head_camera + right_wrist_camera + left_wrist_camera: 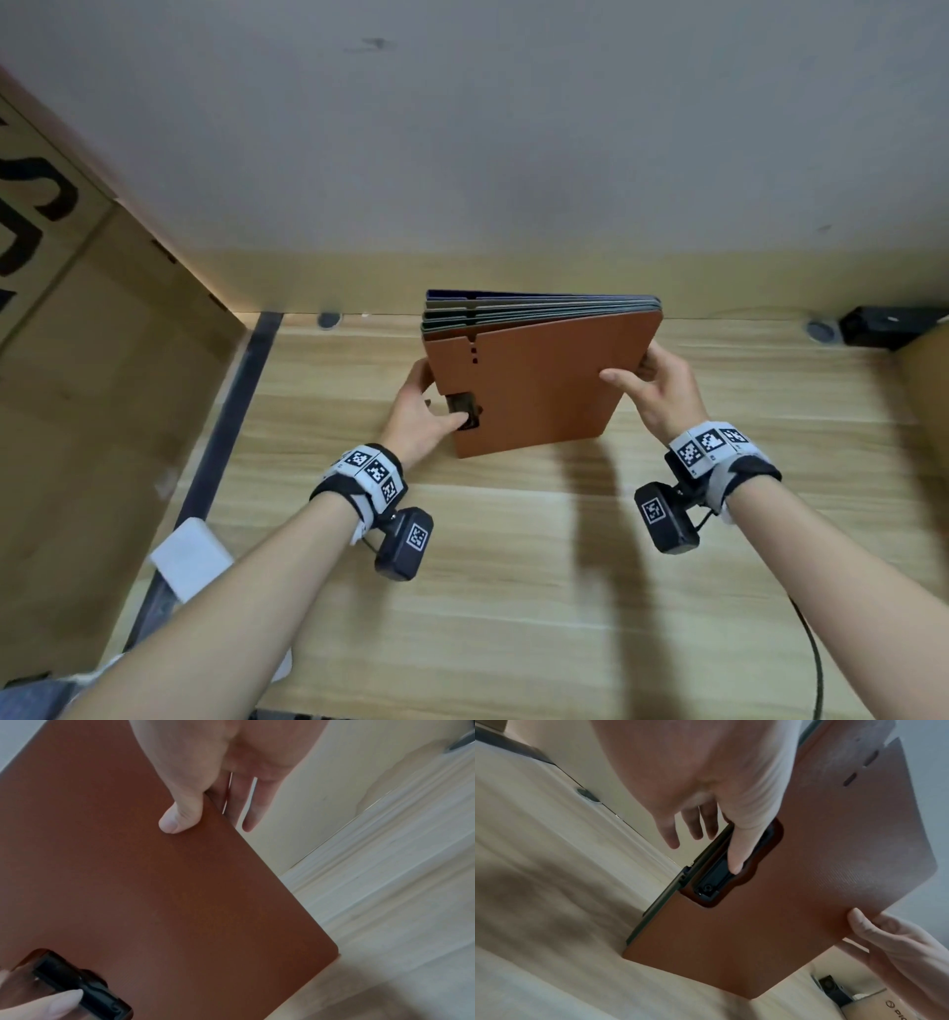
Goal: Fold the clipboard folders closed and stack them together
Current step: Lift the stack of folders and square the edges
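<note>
A stack of closed clipboard folders [539,390] stands on edge on the wooden desk [513,565], tilted back toward the wall, with a brown one [795,882] [154,892] in front and grey-green and blue ones behind. My left hand [426,411] [718,833] grips the stack's left side, thumb on the black clip [464,411] [713,880] [85,988], fingers behind. My right hand [652,385] [203,817] pinches the right edge, thumb on the brown cover, fingers behind; it also shows in the left wrist view as the right hand [890,941].
A large cardboard box [102,385] stands at the left, another box edge [924,401] at the right. A black device [883,324] and cable grommets [820,330] lie by the wall. A white paper piece [190,557] sits at the desk's left edge.
</note>
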`<action>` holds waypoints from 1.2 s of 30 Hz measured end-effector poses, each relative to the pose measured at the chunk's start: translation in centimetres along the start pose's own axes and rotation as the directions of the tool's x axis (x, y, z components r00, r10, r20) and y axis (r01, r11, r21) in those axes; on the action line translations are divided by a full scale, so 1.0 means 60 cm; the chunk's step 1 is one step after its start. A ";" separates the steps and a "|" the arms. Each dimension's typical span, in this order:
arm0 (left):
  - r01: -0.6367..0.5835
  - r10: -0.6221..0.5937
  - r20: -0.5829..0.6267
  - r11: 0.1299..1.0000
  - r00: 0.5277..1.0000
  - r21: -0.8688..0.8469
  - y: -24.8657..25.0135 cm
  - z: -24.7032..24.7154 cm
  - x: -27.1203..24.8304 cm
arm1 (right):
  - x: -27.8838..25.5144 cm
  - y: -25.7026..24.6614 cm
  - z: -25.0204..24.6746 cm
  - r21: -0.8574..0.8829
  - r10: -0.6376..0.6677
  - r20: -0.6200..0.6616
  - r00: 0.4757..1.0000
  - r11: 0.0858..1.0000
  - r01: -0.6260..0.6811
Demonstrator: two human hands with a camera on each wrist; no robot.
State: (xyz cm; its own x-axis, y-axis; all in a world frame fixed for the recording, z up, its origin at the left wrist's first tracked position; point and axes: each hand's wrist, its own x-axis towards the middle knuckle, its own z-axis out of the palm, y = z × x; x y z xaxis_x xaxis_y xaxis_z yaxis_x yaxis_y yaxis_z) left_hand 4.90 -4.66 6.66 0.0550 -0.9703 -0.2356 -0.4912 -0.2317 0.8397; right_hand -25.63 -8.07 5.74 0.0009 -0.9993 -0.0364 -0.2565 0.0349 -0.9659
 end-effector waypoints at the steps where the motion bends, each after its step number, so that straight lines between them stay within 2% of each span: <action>1: 0.005 -0.005 0.010 1.000 1.000 -0.003 -0.004 -0.001 0.010 | 0.002 0.000 0.002 0.004 0.008 -0.007 1.000 1.000 -0.008; 4: 0.000 0.001 0.092 1.000 0.996 -0.009 -0.013 -0.003 0.030 | 0.006 -0.001 0.008 0.009 0.021 -0.038 0.999 1.000 -0.020; 8: 0.012 -0.005 0.143 0.999 0.990 -0.047 -0.022 -0.023 0.047 | 0.019 -0.004 0.018 -0.015 0.026 -0.054 0.998 1.000 -0.027; 11: 0.033 -0.034 0.219 0.999 0.975 0.010 -0.037 -0.064 0.060 | 0.040 -0.020 0.047 -0.079 0.023 -0.048 0.999 0.997 -0.026; 13: 0.057 -0.063 0.267 0.998 0.962 0.029 -0.047 -0.098 0.067 | 0.062 -0.037 0.079 -0.121 0.042 -0.029 0.999 0.992 -0.045; 18: 0.130 -0.135 0.310 0.991 0.941 0.037 -0.091 -0.195 0.090 | 0.123 -0.032 0.209 -0.143 0.214 0.088 0.973 0.969 -0.200; 21: 0.234 -0.253 0.278 0.967 0.927 0.099 -0.149 -0.267 0.110 | 0.151 0.001 0.321 -0.160 0.328 0.137 0.935 0.939 -0.306; 23: 0.270 -0.295 0.269 0.955 0.917 0.126 -0.172 -0.286 0.118 | 0.154 0.017 0.360 -0.164 0.388 0.141 0.911 0.916 -0.365; 28: 0.379 -0.416 0.225 0.906 0.881 0.191 -0.261 -0.373 0.158 | 0.185 0.037 0.518 -0.274 0.472 0.134 0.872 0.863 -0.425; 31: 0.425 -0.448 0.163 0.891 0.879 0.160 -0.299 -0.396 0.189 | 0.205 0.040 0.577 -0.370 0.491 0.078 0.868 0.822 -0.432; 36: 0.461 -0.468 0.027 0.877 0.883 0.136 -0.344 -0.402 0.205 | 0.220 0.034 0.632 -0.419 0.528 0.021 0.849 0.776 -0.472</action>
State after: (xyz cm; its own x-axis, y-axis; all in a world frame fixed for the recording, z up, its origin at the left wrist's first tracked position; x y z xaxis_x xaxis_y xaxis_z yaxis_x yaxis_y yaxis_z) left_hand 36.68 -13.48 -1.74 0.2551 -0.7466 -0.6144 -0.5236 -0.6409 0.5613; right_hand 10.54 -20.84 -6.43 -0.1139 -0.8300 -0.5460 -0.6042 0.4941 -0.6251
